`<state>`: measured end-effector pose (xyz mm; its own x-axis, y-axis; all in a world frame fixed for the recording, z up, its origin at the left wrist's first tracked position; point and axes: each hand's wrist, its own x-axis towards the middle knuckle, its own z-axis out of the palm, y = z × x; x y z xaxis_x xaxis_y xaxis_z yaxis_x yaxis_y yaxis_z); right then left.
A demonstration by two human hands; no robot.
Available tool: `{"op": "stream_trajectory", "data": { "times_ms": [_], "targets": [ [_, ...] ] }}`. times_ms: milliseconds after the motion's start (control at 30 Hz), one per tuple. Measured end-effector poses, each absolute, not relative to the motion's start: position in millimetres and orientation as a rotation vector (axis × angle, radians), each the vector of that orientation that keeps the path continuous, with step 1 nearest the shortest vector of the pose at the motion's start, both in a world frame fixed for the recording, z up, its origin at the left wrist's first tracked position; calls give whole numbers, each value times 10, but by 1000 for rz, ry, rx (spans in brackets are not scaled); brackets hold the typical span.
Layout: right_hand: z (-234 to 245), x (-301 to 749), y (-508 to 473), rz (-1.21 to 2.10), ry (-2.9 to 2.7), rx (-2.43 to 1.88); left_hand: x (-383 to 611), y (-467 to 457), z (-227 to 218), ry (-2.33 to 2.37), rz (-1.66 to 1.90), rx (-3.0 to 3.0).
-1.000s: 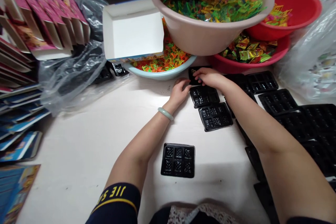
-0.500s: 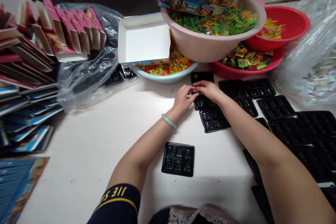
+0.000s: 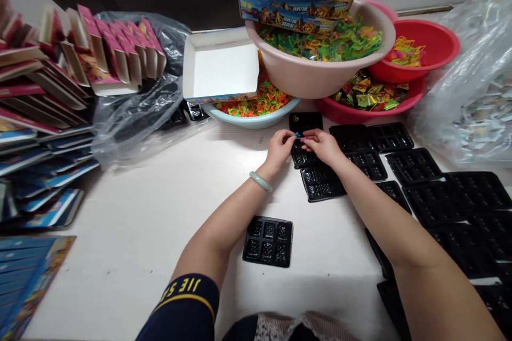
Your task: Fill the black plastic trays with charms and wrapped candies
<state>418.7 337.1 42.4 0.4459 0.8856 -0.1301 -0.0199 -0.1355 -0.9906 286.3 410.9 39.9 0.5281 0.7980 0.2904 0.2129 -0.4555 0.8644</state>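
Note:
My left hand (image 3: 280,148) pinches a small blue piece (image 3: 297,135) between thumb and fingertips; its exact kind is too small to make out. Close to its right, my right hand (image 3: 322,146) has its fingertips pinched together near the piece, and what they hold, if anything, cannot be made out. Both hands hover over a black plastic tray (image 3: 302,156) with moulded compartments, partly covered by my fingers. Another black tray (image 3: 322,183) lies just in front of it. A separate six-compartment tray (image 3: 268,242) rests on the table nearer to me.
Many black trays (image 3: 422,200) cover the right side. Behind stand a pale pink basin (image 3: 320,72) of green pieces, a light blue basin (image 3: 256,120), red basins (image 3: 434,45) and an open white box (image 3: 224,66). Pink cartons (image 3: 120,50) and a clear plastic bag (image 3: 136,122) are at left.
My hands were together at the fingertips and have drawn slightly apart. The blue piece now shows more plainly at my left fingertips. The whole view has shifted a little.

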Motion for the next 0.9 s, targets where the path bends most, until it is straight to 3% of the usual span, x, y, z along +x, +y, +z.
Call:
{"op": "stream_trajectory", "data": {
  "times_ms": [267, 500, 667, 900],
  "targets": [
    [467, 4364, 2845, 500, -1204, -1676, 2764, 4085, 419, 776, 565, 2528],
    [487, 4125, 2491, 514, -1645, -1747, 2696, 4025, 435, 785, 653, 2424],
    [512, 4089, 2354, 498, -1569, -1772, 2156, 3804, 595, 676, 715, 2376],
    [547, 3815, 1638, 677, -1303, -1762, 935, 2845, 602, 152, 248, 2700]
  ]
}}
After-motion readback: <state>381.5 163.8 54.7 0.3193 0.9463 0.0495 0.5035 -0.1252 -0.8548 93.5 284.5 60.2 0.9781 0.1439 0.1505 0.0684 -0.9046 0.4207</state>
